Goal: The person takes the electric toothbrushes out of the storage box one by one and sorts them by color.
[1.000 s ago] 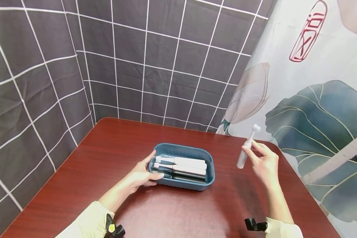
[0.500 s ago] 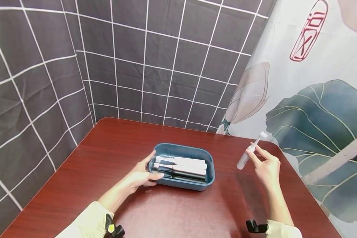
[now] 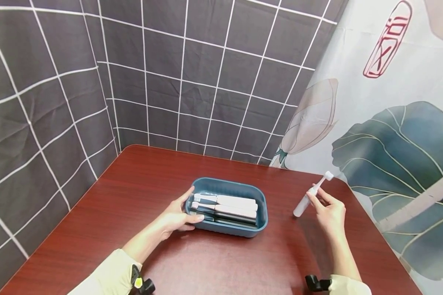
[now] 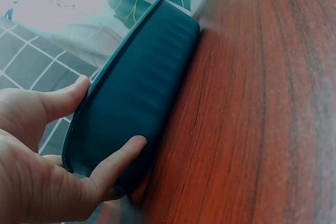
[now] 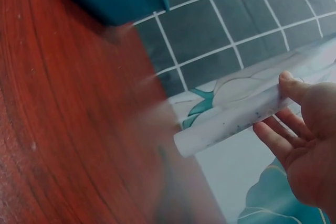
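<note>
A blue plastic basket [image 3: 240,185] stands mid-table, and my left hand [image 3: 177,215] grips its left end, thumb and fingers spread round the rim and wall. Inside lie several electric toothbrushes: white ones [image 3: 234,201] toward the back and black ones [image 3: 234,218] along the front. To the right of the basket, my right hand [image 3: 331,211] pinches a white electric toothbrush [image 3: 302,205] near its neck. It is tilted, brush head up to the right and handle end low over the table. In the right wrist view the toothbrush handle [image 5: 231,121] extends from between thumb and fingers.
The red-brown wooden table [image 3: 151,176] carries the basket. Behind it hangs a grey cloth with a white grid [image 3: 199,98]. A white cloth printed with flowers and leaves [image 3: 384,151] borders the right side.
My right hand has tipped the toothbrush further over to the right and lowered it a little. The left hand and the basket stay in place.
</note>
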Demonstrator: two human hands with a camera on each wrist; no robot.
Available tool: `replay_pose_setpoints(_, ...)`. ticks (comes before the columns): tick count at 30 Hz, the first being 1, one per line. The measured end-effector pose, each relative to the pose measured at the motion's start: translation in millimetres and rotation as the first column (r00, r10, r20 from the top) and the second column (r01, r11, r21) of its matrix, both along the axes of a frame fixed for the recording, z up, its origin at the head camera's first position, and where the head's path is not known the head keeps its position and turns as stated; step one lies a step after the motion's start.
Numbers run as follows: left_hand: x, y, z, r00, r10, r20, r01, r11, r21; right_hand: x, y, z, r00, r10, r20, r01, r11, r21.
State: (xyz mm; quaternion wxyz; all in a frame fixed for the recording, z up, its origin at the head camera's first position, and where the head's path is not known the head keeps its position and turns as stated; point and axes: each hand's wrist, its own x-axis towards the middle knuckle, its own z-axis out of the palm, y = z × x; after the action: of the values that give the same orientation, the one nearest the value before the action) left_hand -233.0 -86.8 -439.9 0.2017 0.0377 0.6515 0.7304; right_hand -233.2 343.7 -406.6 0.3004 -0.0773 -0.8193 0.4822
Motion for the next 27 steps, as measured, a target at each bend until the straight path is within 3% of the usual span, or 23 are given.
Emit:
replay_pose_setpoints(9, -0.8, 0.5, -2.5, 1.000, -0.006, -0.006, 0.006, 1.000, 0.018, -4.7, -2, -5.1, 0.998, 0.042, 0.042, -0.039, 0.996, -0.074)
replay_pose_setpoints(17, -0.6, 0.1, -2.8, 1.000, -0.002, 0.000, 0.002, 1.000, 0.015, -11.2, -6, -11.5, 0.994, 0.104, 0.029, -0.100, 0.989, -0.108)
replay_pose_setpoints(21, -0.7, 1.0, -2.9, 1.000, -0.010, -0.004, 0.010, 1.000, 0.016, -11.9, -7, -12.9, 0.995, 0.099, 0.030, -0.095, 0.987, -0.127)
replay_pose_setpoints(27, -1.8, 0.8, -3.5, 1.000, 0.005, -0.007, -0.005, 1.000, 0.012, -13.4, -8, -14.6, 0.998, 0.049, 0.049, -0.048, 0.999, -0.014)
